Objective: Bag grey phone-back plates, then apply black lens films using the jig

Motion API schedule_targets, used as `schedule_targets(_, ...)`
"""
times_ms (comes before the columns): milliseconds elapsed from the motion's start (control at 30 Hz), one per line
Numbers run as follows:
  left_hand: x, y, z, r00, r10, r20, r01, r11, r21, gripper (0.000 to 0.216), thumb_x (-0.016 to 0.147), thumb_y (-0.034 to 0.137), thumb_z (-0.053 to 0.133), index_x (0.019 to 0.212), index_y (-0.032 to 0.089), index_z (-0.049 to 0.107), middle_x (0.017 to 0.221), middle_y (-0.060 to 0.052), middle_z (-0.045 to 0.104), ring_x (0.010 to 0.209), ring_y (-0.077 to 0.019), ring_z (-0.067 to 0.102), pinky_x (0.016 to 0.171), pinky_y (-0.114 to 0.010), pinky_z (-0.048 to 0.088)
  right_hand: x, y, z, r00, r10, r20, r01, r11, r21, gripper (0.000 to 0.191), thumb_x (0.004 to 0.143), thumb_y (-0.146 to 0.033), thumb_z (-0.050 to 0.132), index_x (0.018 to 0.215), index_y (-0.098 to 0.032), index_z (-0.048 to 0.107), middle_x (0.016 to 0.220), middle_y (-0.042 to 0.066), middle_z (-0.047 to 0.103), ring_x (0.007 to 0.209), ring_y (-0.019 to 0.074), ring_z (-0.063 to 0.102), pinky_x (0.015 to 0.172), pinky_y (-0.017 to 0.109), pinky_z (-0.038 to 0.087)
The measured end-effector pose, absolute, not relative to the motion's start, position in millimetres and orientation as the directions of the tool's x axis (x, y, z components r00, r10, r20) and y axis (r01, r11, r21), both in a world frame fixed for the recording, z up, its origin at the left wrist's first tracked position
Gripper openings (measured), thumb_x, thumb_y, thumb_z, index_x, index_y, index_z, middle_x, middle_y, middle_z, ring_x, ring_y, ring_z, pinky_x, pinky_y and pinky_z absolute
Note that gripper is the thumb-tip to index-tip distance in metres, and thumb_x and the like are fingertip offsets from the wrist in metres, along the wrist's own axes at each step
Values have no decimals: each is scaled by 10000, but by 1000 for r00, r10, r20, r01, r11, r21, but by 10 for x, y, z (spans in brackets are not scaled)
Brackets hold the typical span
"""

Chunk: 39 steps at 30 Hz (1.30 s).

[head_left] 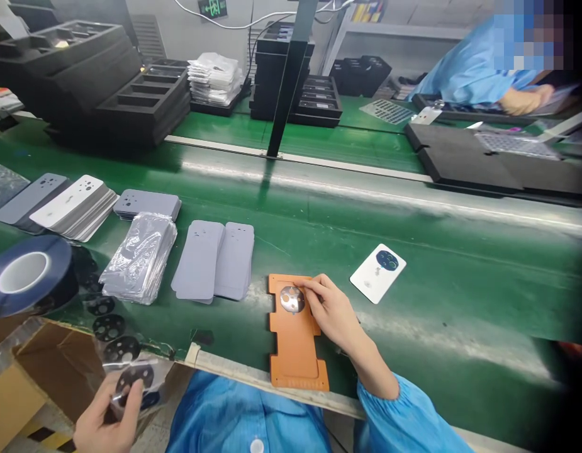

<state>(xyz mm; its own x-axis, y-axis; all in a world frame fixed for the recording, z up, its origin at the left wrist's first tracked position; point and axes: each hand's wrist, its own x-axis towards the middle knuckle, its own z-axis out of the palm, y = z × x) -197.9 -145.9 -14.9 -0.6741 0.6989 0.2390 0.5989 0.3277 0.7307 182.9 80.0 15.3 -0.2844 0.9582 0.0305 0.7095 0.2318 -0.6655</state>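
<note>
On the near part of the long green table (319, 207), a flat orange plate with notched sides (294, 346) is lying. At left, a dark blue tape roll with white core (59, 270) is resting, and a clear film strip with black discs (109, 327) is running beside it. The left hand (109, 418) is pinching the strip's near end. The right hand (333, 311) is bending its fingers, tips nearly together, at a shiny silver disc (291, 301) on the plate's far end; whether they are gripping it, I cannot tell.

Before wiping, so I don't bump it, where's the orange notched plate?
In the head view, the orange notched plate lies low centre, partly under the right hand, at the near edge of the green bench.
</note>
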Motion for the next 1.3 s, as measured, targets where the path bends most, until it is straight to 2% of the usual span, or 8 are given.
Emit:
schedule_targets(133,-1687,-1310,180,-423,893,150,618,164,769,159,786,328,713,693,221,642,561,38,599,464,-131,545,476,-214,470,1818,837,232,-287,958,-19,722,203,-661,312,1027,-274,416,1124,-259,712,927,33,604,808,194,641,729,341,514)
schedule_targets(233,-1473,-1085,351,-55,991,125,564,-73,823,92,843,239,637,753,227,655,723,-19,709,636,-173,674,616,-244,567,1709,866,332,-315,949,-11,721,232,-652,279,1026,-304,453,1127,-253,708,925,35,622,745,184,629,715,347,523)
schedule_targets(367,-1227,-789,425,134,989,64,559,-128,819,116,837,206,648,946,244,654,870,-20,731,736,-167,688,686,-249,575,1393,939,477,-437,896,74,685,385,-619,234,1010,-293,516,1122,-230,711,1071,80,673,872,215,670,786,373,563)
schedule_targets(567,-915,-380,329,168,985,37,578,-128,806,338,882,195,612,1217,238,613,980,-28,732,783,-153,687,734,-252,571,844,1058,550,-706,678,204,604,727,-327,491,920,-299,696,1381,-167,592,1487,163,536,1329,378,507,1074,576,466)
schedule_targets(667,-849,-251,254,188,978,87,592,-184,785,294,897,199,586,1185,217,639,896,-22,713,707,-152,657,662,-257,550,750,1076,467,-759,624,185,582,779,-234,624,904,-347,724,1454,-134,519,1466,174,560,1370,390,481,1117,632,411)
schedule_targets(900,-814,-232,14,156,965,209,622,-260,739,326,901,195,583,1224,224,613,814,-7,658,676,-154,627,634,-259,522,825,1052,345,-765,473,437,471,874,-121,239,959,-244,621,1151,-132,707,1191,141,742,1121,305,690,1057,553,506)
schedule_targets(1067,-681,-274,-63,-20,998,57,385,-45,922,306,982,246,494,1285,204,474,835,1,632,595,-107,569,543,-208,448,1105,1051,506,-592,343,730,424,902,-80,273,945,-104,601,1207,-124,675,1080,129,784,1007,222,750,844,357,621)
schedule_targets(1300,-539,-137,147,148,960,-239,11,240,971,335,985,457,522,1010,173,699,886,-15,500,633,-100,566,561,-222,442,1732,622,468,-160,389,907,600,768,-224,359,911,-85,635,1244,-192,718,1020,90,799,770,233,779,608,339,635)
